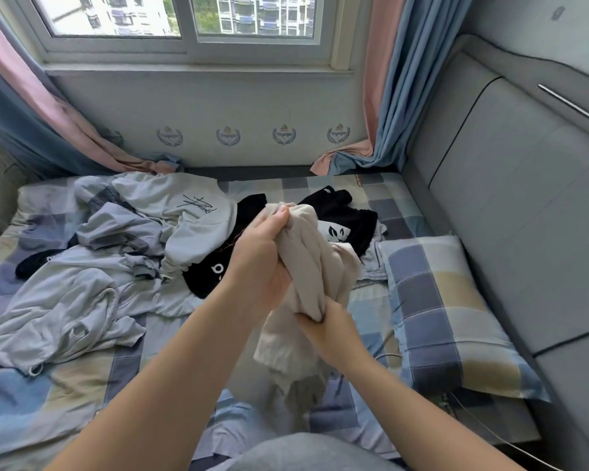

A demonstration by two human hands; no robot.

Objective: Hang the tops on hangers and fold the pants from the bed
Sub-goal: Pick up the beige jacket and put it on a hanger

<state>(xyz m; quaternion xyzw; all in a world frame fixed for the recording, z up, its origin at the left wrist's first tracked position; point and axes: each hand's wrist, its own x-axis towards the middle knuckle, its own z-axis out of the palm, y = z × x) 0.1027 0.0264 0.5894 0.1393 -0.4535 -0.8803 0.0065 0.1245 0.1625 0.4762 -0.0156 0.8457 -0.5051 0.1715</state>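
A bunched beige garment (315, 263) hangs above the middle of the bed. My left hand (262, 256) grips its upper part, thumb pressed near the top edge. Lower down, my right hand (327, 329) grips a fold of the same cloth. The rest of it droops towards the bed. Behind the garment lies a pile of clothes: a black top with white print (344, 219), a white top with a scribbled black logo (191, 215), and pale grey-lilac garments (82, 300) spread to the left.
The bed has a checked blue, grey and tan sheet (65, 396). A matching checked pillow (446, 311) lies at the right against a grey padded headboard (510, 185). A thin cable (483, 423) runs beside the pillow. Pink and blue curtains (388, 96) frame the window.
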